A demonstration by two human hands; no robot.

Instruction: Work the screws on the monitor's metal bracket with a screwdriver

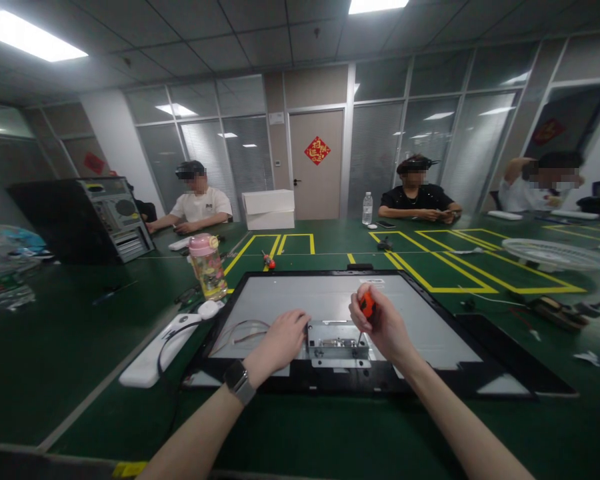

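hands meet at a metal bracket (pixel 337 355): the left hand (pixel 281 338) has its fingers against the bracket's left end, though whether it grips or merely steadies it i cannot tell, while the right hand (pixel 387 325) is closed around the red and black handle of a screwdriver (pixel 367 304), whose shaft slants down to the bracket's right end. the bracket sits near the close edge of a black-framed panel (pixel 300 293), which lies grey side up on the green surface (pixel 290 433), squarely in front of the person. as far as progress goes, the work looks partway through: the bracket is in place on the panel and the tool is at it, so fastening or unfastening seems to be the step in hand. which way the screw is being turned does not show, and the fixings are too small to count, so how many are left is unclear. thin wires (pixel 250 325) trail loose across the panel's left part, one end out of sight by the left hand, so the wiring appears unfinished too.
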